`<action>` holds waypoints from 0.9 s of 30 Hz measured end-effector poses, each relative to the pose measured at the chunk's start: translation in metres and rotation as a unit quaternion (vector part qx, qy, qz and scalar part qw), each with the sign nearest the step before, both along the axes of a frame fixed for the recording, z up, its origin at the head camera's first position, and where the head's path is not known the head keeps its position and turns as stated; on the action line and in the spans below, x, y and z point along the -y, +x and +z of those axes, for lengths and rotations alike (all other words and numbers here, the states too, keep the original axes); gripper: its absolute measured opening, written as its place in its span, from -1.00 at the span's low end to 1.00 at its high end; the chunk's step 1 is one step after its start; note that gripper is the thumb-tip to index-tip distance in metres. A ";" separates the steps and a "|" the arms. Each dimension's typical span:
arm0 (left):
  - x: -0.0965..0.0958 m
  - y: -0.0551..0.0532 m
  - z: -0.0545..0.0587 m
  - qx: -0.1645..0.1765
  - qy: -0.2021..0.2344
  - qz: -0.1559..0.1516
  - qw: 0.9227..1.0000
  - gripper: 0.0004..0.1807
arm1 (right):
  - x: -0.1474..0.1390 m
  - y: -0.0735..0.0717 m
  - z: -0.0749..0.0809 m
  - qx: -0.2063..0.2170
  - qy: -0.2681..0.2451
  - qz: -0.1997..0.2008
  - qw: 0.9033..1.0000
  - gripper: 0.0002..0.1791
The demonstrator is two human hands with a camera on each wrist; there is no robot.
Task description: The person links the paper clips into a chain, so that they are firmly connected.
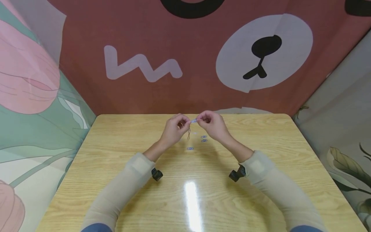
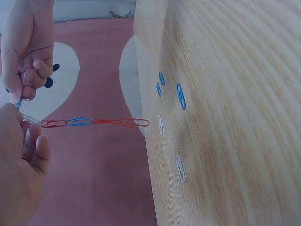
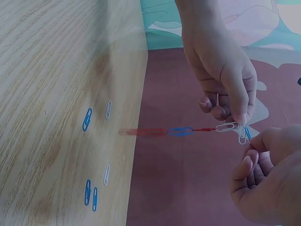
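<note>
My left hand [image 1: 174, 129] pinches a white paper clip [image 3: 242, 135] at the top of a hanging paper clip chain. Below it the chain runs through another white clip [image 3: 228, 127], a red clip [image 2: 54, 124], a blue clip [image 2: 79, 122] and red clips at the free end [image 2: 135, 122]. Facing it, my right hand [image 1: 214, 126] pinches a blue paper clip [image 3: 248, 134] between thumb and forefinger. That blue clip meets the white one at the fingertips; whether they are linked I cannot tell. Both hands are raised above the table's far part.
On the wooden table [image 1: 145, 199] under the hands lie loose paper clips: a single blue one [image 3: 87, 119], a blue pair [image 3: 88, 192], and white ones [image 2: 160, 124] beside them. A reddish cloth with a cartoon face [image 1: 197, 93] hangs behind the table's far edge.
</note>
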State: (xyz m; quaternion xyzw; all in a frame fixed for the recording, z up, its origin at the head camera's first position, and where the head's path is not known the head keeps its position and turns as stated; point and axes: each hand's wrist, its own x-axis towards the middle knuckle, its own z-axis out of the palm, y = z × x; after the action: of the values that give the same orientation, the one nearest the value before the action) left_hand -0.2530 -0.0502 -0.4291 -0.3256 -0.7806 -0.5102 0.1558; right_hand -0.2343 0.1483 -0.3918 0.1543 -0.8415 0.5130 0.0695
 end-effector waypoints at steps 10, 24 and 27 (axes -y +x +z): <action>-0.002 0.000 -0.001 -0.012 0.004 0.008 1.000 -0.96 | 0.003 0.003 0.000 -0.028 0.016 -0.023 0.999 -0.95; 0.000 -0.003 0.000 -0.031 0.021 0.015 0.999 -0.95 | -0.003 0.000 -0.002 -0.044 0.051 -0.038 0.997 -0.93; 0.000 -0.004 0.000 -0.030 0.022 0.015 0.999 -0.94 | -0.004 0.000 -0.002 -0.041 0.047 -0.037 0.997 -0.92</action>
State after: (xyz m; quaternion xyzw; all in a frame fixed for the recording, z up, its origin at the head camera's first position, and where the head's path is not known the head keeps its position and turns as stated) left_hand -0.2570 -0.0503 -0.4290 -0.3252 -0.7689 -0.5151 0.1941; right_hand -0.2345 0.1522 -0.3933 0.1471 -0.8662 0.4634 0.1150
